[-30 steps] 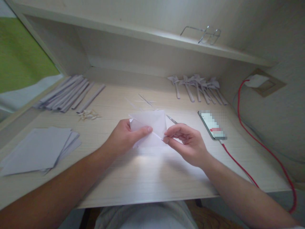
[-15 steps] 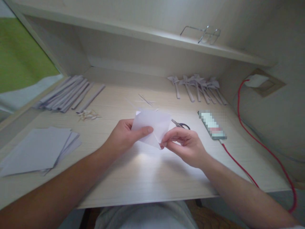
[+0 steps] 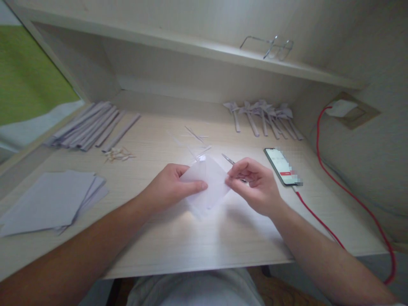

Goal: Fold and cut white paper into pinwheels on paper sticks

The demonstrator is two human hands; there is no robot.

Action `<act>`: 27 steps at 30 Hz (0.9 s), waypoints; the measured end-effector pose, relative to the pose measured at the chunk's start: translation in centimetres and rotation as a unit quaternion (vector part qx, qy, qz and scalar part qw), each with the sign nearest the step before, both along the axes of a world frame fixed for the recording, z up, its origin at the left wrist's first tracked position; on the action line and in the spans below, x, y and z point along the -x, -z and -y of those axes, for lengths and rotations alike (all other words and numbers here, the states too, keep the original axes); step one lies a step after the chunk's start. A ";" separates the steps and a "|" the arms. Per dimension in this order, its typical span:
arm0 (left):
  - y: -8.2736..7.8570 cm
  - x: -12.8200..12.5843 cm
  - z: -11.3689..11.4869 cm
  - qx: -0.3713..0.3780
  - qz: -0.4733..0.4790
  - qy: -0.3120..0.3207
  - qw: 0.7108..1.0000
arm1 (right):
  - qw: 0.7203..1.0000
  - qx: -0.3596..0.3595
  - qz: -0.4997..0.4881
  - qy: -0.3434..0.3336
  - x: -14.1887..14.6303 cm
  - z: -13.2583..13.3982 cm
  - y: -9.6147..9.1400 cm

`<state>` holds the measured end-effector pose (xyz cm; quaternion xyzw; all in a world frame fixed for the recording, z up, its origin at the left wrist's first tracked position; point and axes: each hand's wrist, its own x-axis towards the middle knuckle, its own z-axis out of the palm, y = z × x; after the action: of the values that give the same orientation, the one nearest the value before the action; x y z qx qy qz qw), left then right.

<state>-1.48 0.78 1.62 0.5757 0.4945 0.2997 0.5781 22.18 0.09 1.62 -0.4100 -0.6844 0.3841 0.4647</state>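
Note:
A white square of paper [image 3: 218,182] with a crease down its middle is held just above the desk. My left hand [image 3: 174,185] grips its left side, thumb on top and the other fingers behind. At the right corner, the thumb and fingertips of my right hand [image 3: 255,185] are pinched on the paper. Scissors [image 3: 227,159] lie on the desk behind my right hand, their handles mostly hidden. Thin paper strips [image 3: 194,134] are scattered beyond the paper.
On the left are rolled paper sticks [image 3: 92,125], small cotton-tipped pieces [image 3: 118,154] and a stack of paper sheets [image 3: 47,199]. Paper pinwheels [image 3: 264,114] lie at the back right. A phone [image 3: 280,165] with a red cable [image 3: 315,219] sits right; glasses [image 3: 276,47] rest on the shelf.
The paper has turned in my hands, so a corner now points toward me and the crease runs upright. My right hand has moved slightly right and up from the bottom corner.

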 end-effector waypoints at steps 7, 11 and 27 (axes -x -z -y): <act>0.4 0.0 -0.2 -0.026 0.168 -0.072 0.983 | 0.992 0.038 -0.116 0.042 1.1 -0.1 0.9; 0.3 -0.4 0.1 -0.031 0.123 -0.073 0.989 | 0.986 0.066 -0.148 0.035 1.5 0.1 1.0; 0.0 -0.2 0.1 -0.023 0.083 -0.097 0.992 | 0.997 -0.009 -0.027 -0.077 -0.2 0.6 0.0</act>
<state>-1.30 0.68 1.63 0.5113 0.4913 0.4122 0.5721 22.38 -0.46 1.63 -0.3414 -0.7048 0.4235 0.4554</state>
